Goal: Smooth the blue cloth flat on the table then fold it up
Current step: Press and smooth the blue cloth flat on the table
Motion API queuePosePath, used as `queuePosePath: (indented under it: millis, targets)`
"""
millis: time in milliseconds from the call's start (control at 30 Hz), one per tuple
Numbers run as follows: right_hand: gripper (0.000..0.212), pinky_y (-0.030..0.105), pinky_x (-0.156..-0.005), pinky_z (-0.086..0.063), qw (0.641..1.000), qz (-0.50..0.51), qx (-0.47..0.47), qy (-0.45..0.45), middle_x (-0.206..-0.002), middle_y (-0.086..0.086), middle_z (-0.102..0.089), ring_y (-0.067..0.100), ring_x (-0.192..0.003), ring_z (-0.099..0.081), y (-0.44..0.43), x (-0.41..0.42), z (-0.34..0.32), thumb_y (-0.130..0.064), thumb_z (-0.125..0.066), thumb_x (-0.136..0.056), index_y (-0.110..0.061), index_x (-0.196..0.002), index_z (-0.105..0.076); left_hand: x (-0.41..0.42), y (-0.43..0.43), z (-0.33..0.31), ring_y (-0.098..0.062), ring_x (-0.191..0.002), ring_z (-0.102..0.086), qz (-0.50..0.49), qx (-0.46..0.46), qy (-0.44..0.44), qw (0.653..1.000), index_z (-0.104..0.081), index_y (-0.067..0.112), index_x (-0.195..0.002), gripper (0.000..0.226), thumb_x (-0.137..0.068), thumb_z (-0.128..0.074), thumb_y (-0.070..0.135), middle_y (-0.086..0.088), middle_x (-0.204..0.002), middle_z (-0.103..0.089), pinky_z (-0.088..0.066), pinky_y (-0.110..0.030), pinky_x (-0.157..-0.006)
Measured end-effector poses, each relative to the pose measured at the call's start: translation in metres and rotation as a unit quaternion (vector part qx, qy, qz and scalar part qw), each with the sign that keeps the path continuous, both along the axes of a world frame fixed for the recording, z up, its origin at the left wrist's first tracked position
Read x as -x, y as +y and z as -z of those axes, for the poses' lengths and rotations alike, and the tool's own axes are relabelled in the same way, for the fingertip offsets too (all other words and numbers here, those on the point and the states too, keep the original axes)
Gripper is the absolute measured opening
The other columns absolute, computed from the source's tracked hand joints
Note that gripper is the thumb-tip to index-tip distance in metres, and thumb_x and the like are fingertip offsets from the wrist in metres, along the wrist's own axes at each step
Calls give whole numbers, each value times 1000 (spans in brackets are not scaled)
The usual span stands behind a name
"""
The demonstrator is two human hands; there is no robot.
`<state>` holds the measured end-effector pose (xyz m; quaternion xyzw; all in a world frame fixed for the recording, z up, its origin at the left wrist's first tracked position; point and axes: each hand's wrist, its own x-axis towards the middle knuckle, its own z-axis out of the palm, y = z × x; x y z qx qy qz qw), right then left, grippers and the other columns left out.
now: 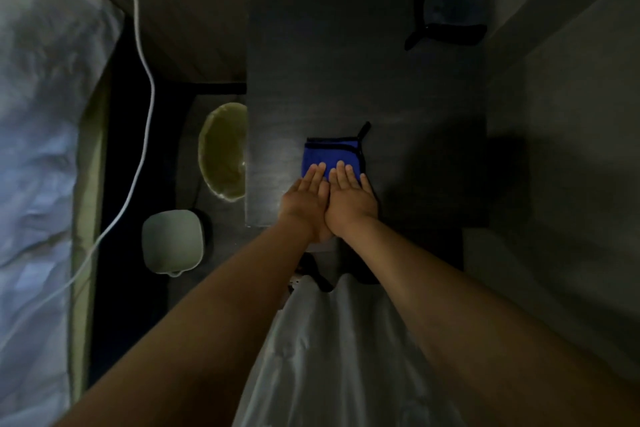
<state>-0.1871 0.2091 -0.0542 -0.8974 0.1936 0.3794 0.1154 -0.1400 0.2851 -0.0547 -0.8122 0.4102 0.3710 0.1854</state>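
The blue cloth (330,154) with black edging lies on the dark table (346,73) as a small square, a black loop sticking out at its far right corner. My left hand (306,199) and my right hand (349,198) rest side by side, palms down and fingers straight, pressing on the near half of the cloth. The near edge of the cloth is hidden under both hands. Neither hand grips anything.
A second bluish cloth with a black strap (446,17) sits at the table's far right corner. Left of the table, below, are a yellowish bin (223,152) and a pale lidded container (171,241). A white cable (147,87) runs beside a bed (38,149). A wall stands on the right.
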Motion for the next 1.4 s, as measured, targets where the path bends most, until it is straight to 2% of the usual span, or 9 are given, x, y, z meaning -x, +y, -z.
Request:
queuePosePath:
  millis: [600, 933, 1133, 1267, 1400]
  targets:
    - [63, 39, -119, 8, 999, -38, -23, -8, -161, 7, 16, 20, -149, 13, 84, -50, -3, -30, -23, -101, -10, -153, 7, -43, 89, -5, -23, -146, 20, -37, -17, -5, 999, 16, 6, -148, 99, -87, -39, 61, -13, -157, 24, 1, -38, -121]
    - [65, 41, -119, 9, 997, -73, -12, 36, -161, 6, 16, 19, -149, 12, 93, -64, -8, -31, -26, -101, -11, -153, 9, -56, 95, -15, -23, -146, 21, -53, -52, 42, 996, 18, 7, -149, 106, -85, -44, 64, -11, -157, 26, -1, -40, -121]
    - [66, 41, -120, 7, 996, -81, -15, 40, -162, 6, 13, 20, -149, 9, 91, -65, -12, -30, -30, -101, -12, -154, 6, -56, 97, -16, -21, -146, 19, -79, -34, 59, 995, 17, 11, -149, 107, -83, -49, 62, -9, -158, 24, -2, -41, -121]
    - [80, 42, -120, 5, 994, -97, -10, 39, -162, 7, 13, 21, -149, 8, 89, -60, -13, -39, -42, -96, -11, -154, 6, -47, 100, -13, -23, -146, 19, -64, -28, 39, 997, 15, 9, -149, 106, -83, -44, 66, -11, -157, 24, -2, -40, -120]
    - [77, 42, -120, 6, 993, -105, -10, 51, -161, 7, 15, 21, -149, 10, 102, -42, -13, -34, -40, -97, -11, -153, 8, -25, 109, -14, -25, -145, 21, -41, -36, 34, 998, 19, 8, -148, 102, -85, -37, 66, -13, -157, 25, 2, -39, -119]
